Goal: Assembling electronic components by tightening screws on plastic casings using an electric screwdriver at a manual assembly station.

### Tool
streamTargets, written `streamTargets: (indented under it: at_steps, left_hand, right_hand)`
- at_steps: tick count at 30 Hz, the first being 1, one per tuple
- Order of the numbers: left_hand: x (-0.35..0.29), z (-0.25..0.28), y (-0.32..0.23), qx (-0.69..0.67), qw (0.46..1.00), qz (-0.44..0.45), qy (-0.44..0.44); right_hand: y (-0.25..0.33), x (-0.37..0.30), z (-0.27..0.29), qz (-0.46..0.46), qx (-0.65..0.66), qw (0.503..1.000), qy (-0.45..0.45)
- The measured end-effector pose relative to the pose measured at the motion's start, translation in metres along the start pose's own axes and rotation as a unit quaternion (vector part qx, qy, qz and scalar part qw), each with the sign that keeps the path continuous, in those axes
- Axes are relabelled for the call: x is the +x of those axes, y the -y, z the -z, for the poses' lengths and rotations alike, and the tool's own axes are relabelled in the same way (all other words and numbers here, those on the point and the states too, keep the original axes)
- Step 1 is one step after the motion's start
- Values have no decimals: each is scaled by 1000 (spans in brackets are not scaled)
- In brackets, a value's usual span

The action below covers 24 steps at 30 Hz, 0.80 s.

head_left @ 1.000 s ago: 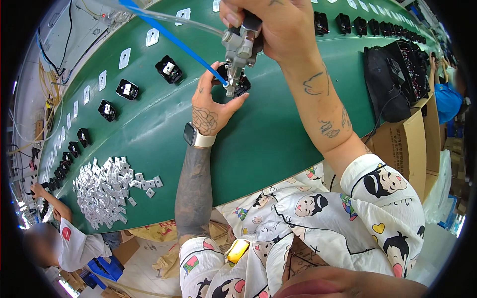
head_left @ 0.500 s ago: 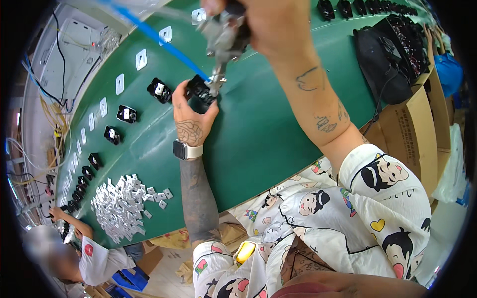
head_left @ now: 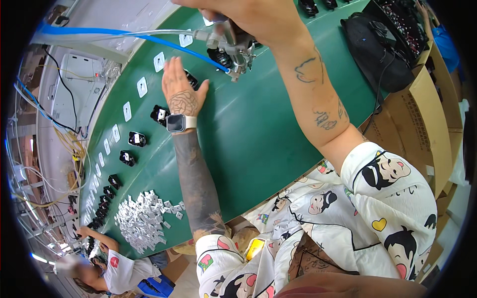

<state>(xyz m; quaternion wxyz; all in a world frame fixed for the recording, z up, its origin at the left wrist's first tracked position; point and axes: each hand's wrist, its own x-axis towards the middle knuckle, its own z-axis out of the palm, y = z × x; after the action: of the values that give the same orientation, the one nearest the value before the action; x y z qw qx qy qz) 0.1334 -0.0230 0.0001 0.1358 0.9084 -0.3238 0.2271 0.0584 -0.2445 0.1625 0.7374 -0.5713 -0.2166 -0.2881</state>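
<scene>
Up at the top of the table, my right hand (head_left: pixel 263 20) is wrapped round a metal dispensing gun (head_left: pixel 238 52), its nozzle pointing down. A blue hose (head_left: pixel 194 52) and a clear tube run from the gun to the left. My left hand (head_left: pixel 181 92) hovers with fingers stretched out and nothing gripped. Between its fingers and thumb shows a small black housing (head_left: pixel 192 79), partly hidden; whether the hand touches it I cannot tell. Another black housing (head_left: pixel 218 57) sits behind the gun. Left of my wrist lies an open black housing (head_left: pixel 159 115) with a white piece inside.
A green table (head_left: pixel 258 144) carries a curved row of white square plates (head_left: pixel 142 87) and more black housings (head_left: pixel 136 139). Small white pieces (head_left: pixel 141 221) form a pile at lower left. A black bag (head_left: pixel 367 54) lies at right, near cardboard boxes (head_left: pixel 412 124). Another person (head_left: pixel 121 270) works at lower left.
My left hand has let go of the black housing it held under the nozzle and opened. The gun has moved away to the right. The whole view has shifted slightly.
</scene>
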Motion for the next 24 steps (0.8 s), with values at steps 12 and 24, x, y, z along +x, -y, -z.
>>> streamTargets:
  at_steps: [12,24]
  left_hand:
    - [35,-6,-29,7,989,-127,71]
    - [-80,28,-59,-306,933,191,-7]
  right_hand:
    - [-1,3,0,11,52,998,22]
    - [-7,-15,-49,-85,87,992,35]
